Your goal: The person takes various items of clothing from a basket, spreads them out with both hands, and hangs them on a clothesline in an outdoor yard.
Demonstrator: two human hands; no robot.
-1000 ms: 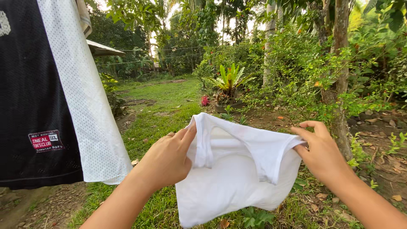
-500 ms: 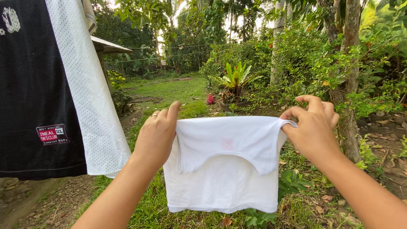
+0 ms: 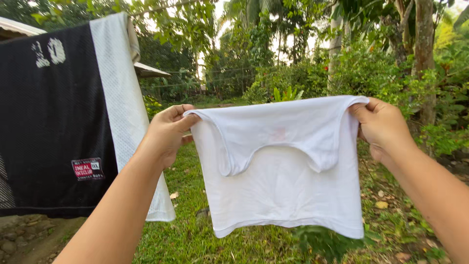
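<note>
A white garment [image 3: 286, 171] is held up and spread at chest height, its top edge pinched by the left hand [image 3: 168, 129] and the right hand [image 3: 383, 124] (both clenched on fabric). Draping beside the hung black jersey [image 3: 49, 122] seems called for.

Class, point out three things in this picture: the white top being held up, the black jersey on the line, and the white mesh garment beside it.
white top [image 3: 283, 195], head view, on its lower front panel.
black jersey [image 3: 49, 122], head view, on its middle.
white mesh garment [image 3: 119, 98], head view, on its upper strip.
</note>
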